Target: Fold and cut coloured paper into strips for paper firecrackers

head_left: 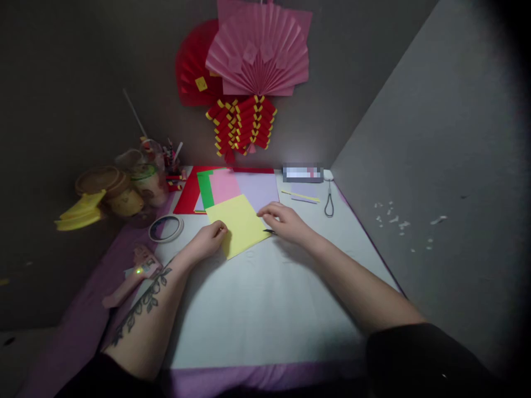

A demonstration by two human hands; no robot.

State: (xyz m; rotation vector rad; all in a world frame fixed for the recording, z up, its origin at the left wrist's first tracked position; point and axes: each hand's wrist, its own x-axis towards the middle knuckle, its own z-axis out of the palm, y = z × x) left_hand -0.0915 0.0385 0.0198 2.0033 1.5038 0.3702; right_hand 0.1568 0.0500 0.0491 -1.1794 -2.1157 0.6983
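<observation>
A sheet of yellow paper (243, 224) lies at an angle over the lower part of the other coloured sheets. My left hand (211, 239) rests at its left edge, fingers curled and pinched on the paper. At the right edge is my right hand (284, 222), with bent fingers and thumb close to the sheet. A dark pointed tool (269, 231) sticks out to the left from under that hand; its kind and the rest of it are hidden. Pink paper (224, 185), green paper (204, 185) and lilac paper (259, 188) lie behind the yellow sheet.
Left are a tape roll (166, 229), a pink glue gun (139, 271) with a lit light, and jars (124, 193). Thin paper strips (305, 197), a looped cord (329, 205) and a blurred-out device (302, 172) lie back right. Paper fans (259, 52) hang behind.
</observation>
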